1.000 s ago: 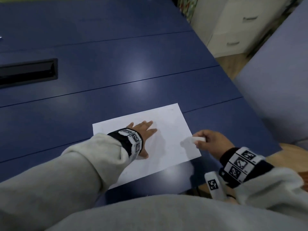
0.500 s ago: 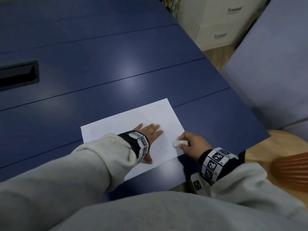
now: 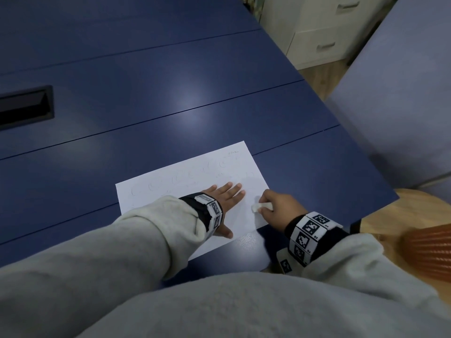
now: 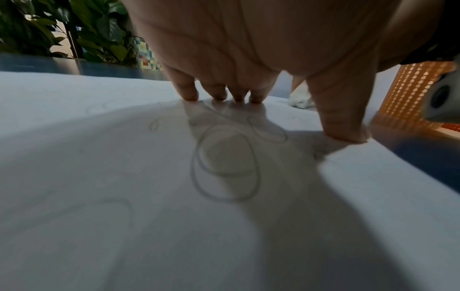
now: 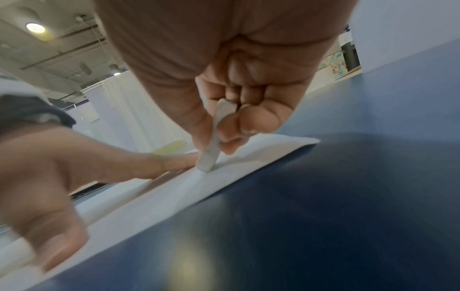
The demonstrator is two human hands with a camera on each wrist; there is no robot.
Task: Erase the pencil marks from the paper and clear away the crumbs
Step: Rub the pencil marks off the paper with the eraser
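A white sheet of paper (image 3: pixel 219 172) with faint pencil loops (image 4: pixel 224 163) lies near the front right corner of the blue table (image 3: pixel 170 93). My left hand (image 3: pixel 227 193) lies flat on the sheet, fingers straight and spread, pressing it down. My right hand (image 3: pixel 273 206) pinches a white eraser (image 3: pixel 261 206) between thumb and fingers. The eraser's tip (image 5: pixel 206 167) touches the paper just right of the left hand's fingertips (image 4: pixel 239 97). No crumbs can be made out on the sheet.
A black recessed slot (image 3: pixel 24 106) sits in the table at the far left. The table's right edge (image 3: pixel 380 191) is close to my right hand. An orange perforated basket (image 3: pixel 429 250) stands beyond it, and a white drawer cabinet (image 3: pixel 317 30) behind.
My right hand has carried the eraser leftward from the paper's right edge onto the sheet, close to the left hand. The left hand has stayed flat on the paper.
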